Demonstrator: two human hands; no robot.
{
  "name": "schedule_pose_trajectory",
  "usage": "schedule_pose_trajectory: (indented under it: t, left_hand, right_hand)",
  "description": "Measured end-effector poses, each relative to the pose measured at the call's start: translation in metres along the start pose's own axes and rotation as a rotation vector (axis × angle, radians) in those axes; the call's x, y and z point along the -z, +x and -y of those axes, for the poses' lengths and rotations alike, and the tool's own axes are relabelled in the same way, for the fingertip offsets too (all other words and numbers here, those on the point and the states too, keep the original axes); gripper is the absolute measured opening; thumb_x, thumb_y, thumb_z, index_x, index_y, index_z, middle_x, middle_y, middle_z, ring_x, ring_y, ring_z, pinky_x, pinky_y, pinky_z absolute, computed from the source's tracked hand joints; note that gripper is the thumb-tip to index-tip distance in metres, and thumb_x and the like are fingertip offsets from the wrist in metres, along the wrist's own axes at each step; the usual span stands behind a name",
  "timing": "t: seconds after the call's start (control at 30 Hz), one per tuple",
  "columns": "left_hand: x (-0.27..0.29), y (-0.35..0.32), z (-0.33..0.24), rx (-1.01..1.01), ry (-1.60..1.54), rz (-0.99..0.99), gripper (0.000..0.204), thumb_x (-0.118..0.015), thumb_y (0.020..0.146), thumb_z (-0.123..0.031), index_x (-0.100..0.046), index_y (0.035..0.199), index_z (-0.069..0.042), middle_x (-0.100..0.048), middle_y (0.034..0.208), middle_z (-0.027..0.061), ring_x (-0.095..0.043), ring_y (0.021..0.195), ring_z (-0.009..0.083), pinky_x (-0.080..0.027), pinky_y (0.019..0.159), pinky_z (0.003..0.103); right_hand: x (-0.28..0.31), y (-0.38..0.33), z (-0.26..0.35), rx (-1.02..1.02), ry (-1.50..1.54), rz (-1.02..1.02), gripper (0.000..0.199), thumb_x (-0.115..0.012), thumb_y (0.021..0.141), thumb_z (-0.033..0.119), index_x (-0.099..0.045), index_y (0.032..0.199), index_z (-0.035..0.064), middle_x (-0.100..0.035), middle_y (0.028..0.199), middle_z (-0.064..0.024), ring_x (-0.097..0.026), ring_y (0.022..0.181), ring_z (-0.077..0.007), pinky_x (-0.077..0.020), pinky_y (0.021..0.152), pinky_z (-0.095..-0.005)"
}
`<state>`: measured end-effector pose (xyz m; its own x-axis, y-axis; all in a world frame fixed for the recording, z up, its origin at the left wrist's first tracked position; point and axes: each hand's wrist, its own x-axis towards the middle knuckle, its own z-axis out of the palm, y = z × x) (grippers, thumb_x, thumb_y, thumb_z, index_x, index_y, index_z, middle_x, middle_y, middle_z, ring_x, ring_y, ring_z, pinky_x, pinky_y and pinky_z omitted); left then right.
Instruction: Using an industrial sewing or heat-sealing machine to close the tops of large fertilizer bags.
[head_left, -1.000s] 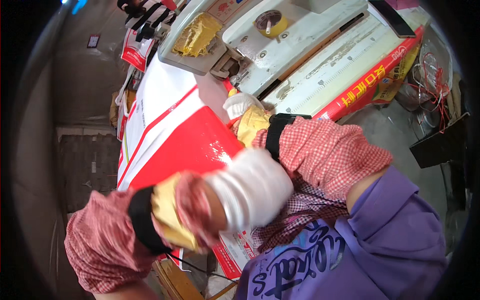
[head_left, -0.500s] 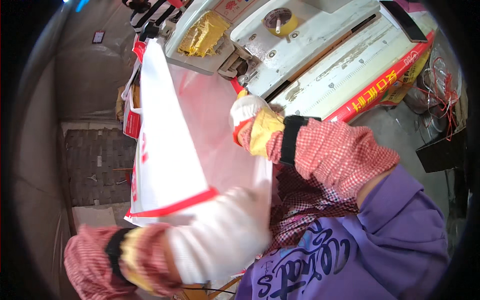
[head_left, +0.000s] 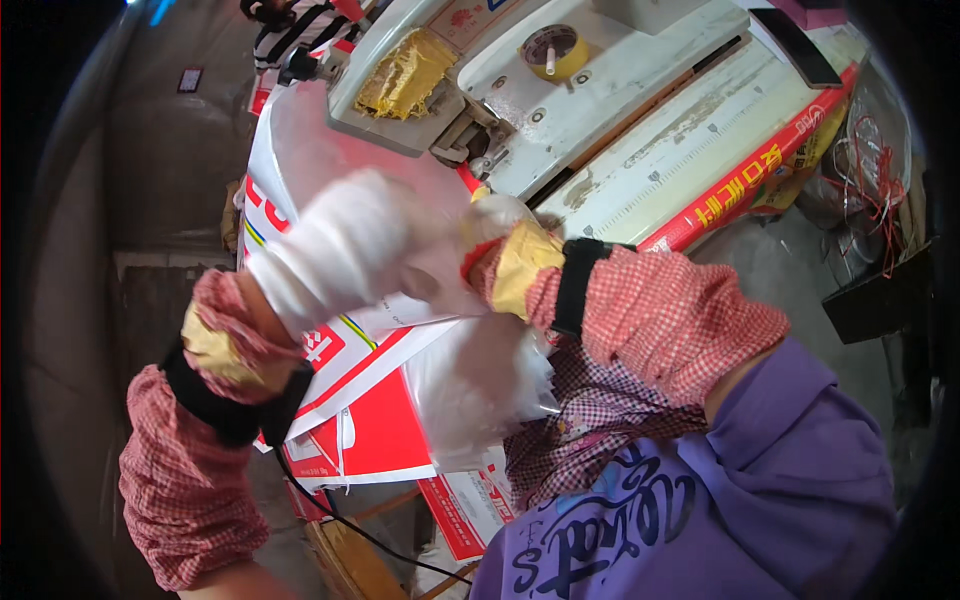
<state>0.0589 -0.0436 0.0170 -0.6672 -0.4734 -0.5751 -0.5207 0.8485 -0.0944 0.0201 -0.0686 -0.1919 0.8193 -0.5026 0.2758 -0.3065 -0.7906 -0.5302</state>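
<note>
A white and red printed plastic sack (head_left: 375, 430) with a clear plastic liner (head_left: 475, 385) lies across my front, reaching toward the sewing machine (head_left: 385, 115). My left hand (head_left: 375, 230), in a white glove, is over the sack's upper part; motion smears its fingers. My right hand (head_left: 497, 218), also gloved in white, is curled at the sack's edge close to the machine's foot (head_left: 462, 148). A narrow red strip runs from the foot to these fingers. Exactly where the right fingertips touch is blurred.
On the white machine table (head_left: 620, 160) stand a yellow tape roll (head_left: 553, 53) and a dark phone-like slab (head_left: 795, 48). Yellow cloth (head_left: 405, 75) covers part of the machine. Another person in stripes (head_left: 290, 35) is at the far left. Clear bags with red string (head_left: 870, 170) hang right.
My left hand has moved up and away from me, toward the right hand. The sack's white flap has swung down, showing red print and the liner. My right hand is nearly where it was.
</note>
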Motion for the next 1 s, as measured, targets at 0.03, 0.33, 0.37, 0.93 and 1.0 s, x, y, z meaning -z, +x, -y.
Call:
schedule_pose_trajectory:
  t: [0.03,0.33,0.37,0.93,1.0]
  left_hand:
    - [0.001,-0.011,0.010,0.085,0.216,-0.053,0.028,-0.068,0.063,-0.018,-0.063,0.089,-0.008,-0.059,0.073,0.0053,-0.055,0.076,0.0269,-0.044,0.069,0.039]
    - [0.009,-0.053,0.003,0.015,0.551,0.013,0.013,-0.066,0.059,-0.021,-0.059,0.065,-0.012,-0.058,0.068,0.0016,-0.055,0.070,0.0213,-0.045,0.065,0.031]
    - [0.008,-0.056,0.008,0.111,0.752,0.076,0.007,-0.063,0.060,-0.018,-0.058,0.061,-0.013,-0.057,0.064,0.0013,-0.056,0.068,0.0208,-0.045,0.063,0.030]
    - [-0.055,0.012,-0.090,0.244,-0.065,0.069,0.011,-0.059,0.066,-0.017,-0.066,0.070,-0.009,-0.063,0.068,0.0098,-0.062,0.066,0.0253,-0.049,0.056,0.036]
    - [-0.068,0.014,-0.058,0.390,-0.013,0.036,0.013,-0.059,0.069,-0.016,-0.067,0.074,-0.008,-0.065,0.074,0.0100,-0.064,0.071,0.0251,-0.051,0.062,0.037]
  right_hand:
    - [-0.012,-0.024,0.013,-0.036,-0.039,0.017,0.016,-0.058,0.075,0.023,-0.068,0.083,0.0121,-0.064,0.082,-0.0078,-0.060,0.078,-0.0240,-0.0486,0.068,-0.0360]
    - [0.024,-0.030,0.042,-0.414,-0.386,-0.179,0.047,-0.055,0.073,0.015,-0.050,0.109,-0.0156,-0.063,0.070,-0.0117,-0.062,0.063,-0.0211,-0.0484,0.053,-0.0317]
    - [0.024,-0.030,0.043,-0.415,-0.392,-0.179,0.047,-0.055,0.073,0.015,-0.050,0.109,-0.0156,-0.063,0.070,-0.0117,-0.062,0.063,-0.0211,-0.0484,0.053,-0.0317]
    - [0.014,0.002,0.012,-0.600,-0.164,-0.264,0.019,-0.052,0.075,0.018,-0.067,0.081,0.0081,-0.064,0.079,-0.0145,-0.063,0.074,-0.0288,-0.0488,0.063,-0.0392]
    - [0.045,-0.002,0.026,-0.643,0.018,-0.125,0.021,-0.051,0.073,0.014,-0.068,0.084,0.0079,-0.065,0.085,-0.0152,-0.063,0.080,-0.0315,-0.0494,0.071,-0.0386]
